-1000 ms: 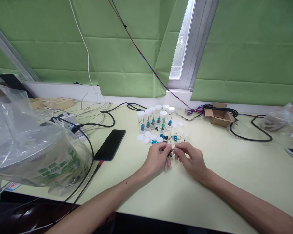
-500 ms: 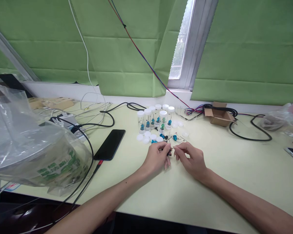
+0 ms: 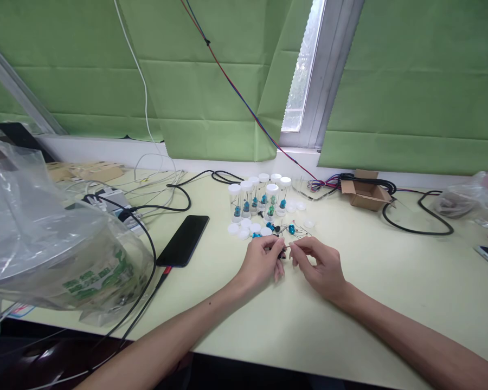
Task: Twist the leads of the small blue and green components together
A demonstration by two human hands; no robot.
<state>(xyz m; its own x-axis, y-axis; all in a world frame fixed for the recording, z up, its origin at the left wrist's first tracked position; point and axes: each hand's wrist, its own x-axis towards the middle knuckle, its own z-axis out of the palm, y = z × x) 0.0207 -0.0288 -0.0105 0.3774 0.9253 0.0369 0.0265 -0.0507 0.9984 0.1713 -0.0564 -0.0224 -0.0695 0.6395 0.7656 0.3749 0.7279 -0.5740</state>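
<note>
My left hand [image 3: 262, 259] is closed in a pinch around a small black piece [image 3: 282, 254], mostly covered by the fingers. Between the two hands runs a thin reddish, wire-like piece [image 3: 287, 247]; my right hand [image 3: 319, 266] pinches its right end between thumb and fingertips. Just beyond the fingers lie loose blue fittings [image 3: 291, 229] and thin dark pins, too small to make out fully. White round caps [image 3: 243, 234] are scattered to their left. Behind them, several clear tubes [image 3: 271, 201] with white tops stand upright, holding blue or green fittings with thin stems.
A black phone [image 3: 183, 241] with a cable plugged in lies to the left, beside a large clear plastic bag [image 3: 106, 271]. Black cables [image 3: 162, 207] cross the table [image 3: 350, 336]. An open cardboard box [image 3: 366, 195] and a small plastic bag [image 3: 461, 200] stand at the back right.
My right hand has shifted very slightly to the right, and a little more of the thin reddish piece shows between the hands. My left hand keeps its pinch in place.
</note>
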